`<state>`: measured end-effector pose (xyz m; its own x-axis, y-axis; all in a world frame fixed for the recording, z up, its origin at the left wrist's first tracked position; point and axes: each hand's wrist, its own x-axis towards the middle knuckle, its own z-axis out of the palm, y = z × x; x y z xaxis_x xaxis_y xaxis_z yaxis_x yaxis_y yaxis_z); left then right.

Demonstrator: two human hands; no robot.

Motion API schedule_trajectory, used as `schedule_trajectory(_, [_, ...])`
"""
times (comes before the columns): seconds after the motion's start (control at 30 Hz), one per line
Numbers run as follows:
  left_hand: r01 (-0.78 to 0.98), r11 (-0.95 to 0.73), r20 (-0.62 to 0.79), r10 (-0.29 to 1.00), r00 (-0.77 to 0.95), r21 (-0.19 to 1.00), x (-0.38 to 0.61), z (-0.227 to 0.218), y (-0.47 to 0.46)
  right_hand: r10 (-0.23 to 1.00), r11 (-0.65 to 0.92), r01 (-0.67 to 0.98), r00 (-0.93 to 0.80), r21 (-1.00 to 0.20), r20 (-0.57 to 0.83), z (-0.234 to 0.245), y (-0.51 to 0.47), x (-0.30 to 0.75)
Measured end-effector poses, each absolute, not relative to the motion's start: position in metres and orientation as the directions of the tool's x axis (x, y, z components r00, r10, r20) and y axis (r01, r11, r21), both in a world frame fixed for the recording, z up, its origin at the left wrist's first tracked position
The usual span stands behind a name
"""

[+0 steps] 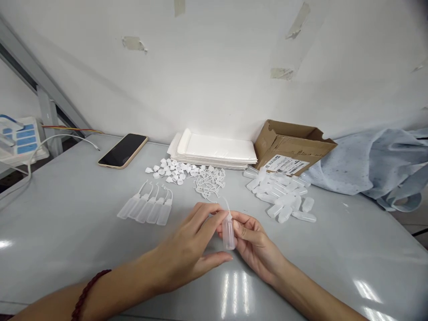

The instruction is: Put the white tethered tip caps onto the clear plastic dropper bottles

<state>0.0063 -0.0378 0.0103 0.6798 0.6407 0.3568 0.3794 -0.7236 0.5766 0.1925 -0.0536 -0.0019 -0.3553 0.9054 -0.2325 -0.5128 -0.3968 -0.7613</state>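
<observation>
Upright between the fingers and thumb of my right hand (257,243) is a small translucent squeeze bottle (228,234) with a thin curved strip rising from its neck. My left hand (190,247) reaches across from the left. Its fingertips touch the bottle near the neck, while the thumb is stretched out apart below. Just beyond my hands lies a tangle of thin white looped strips (210,180). White caps (174,169) are scattered beside it. To the left, several bottles with strips on their necks (147,208) lie in a row.
A pile of plain bottles (281,191) lies at the right, before an open cardboard box (290,149). White envelopes (214,149) are stacked at the wall. A phone (123,150) lies at the back left, near a power strip (25,140). Pale blue fabric (371,160) is bunched at the right.
</observation>
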Motion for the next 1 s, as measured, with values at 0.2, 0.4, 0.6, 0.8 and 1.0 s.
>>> schedule_trajectory(0.2, [0.408,-0.617,0.251,0.709,0.659,0.673,0.006,0.011,-0.038,0.903,-0.388,-0.504,-0.375,-0.771,-0.209,-0.002,-0.056,0.19])
schedule_trajectory(0.4, [0.394,-0.633,0.236,0.681,0.693,0.666,0.004,0.019,-0.033,0.909,-0.361,-0.451,-0.367,-0.816,-0.199,-0.002,-0.057,0.189])
schedule_trajectory(0.6, [0.386,-0.79,0.275,0.551,0.788,0.476,-0.004,0.024,-0.026,0.93,-0.215,-0.204,-0.34,-0.955,-0.137,0.004,-0.055,0.191])
schedule_trajectory(0.8, [0.464,-0.772,0.197,0.584,0.787,0.435,-0.021,0.028,-0.008,0.979,0.062,0.146,-0.202,-0.987,0.032,-0.006,-0.055,0.191])
schedule_trajectory(1.0, [0.595,-0.632,0.046,0.704,0.708,0.497,-0.053,0.031,0.016,0.912,0.363,0.401,-0.337,-0.841,0.233,-0.016,-0.048,0.177])
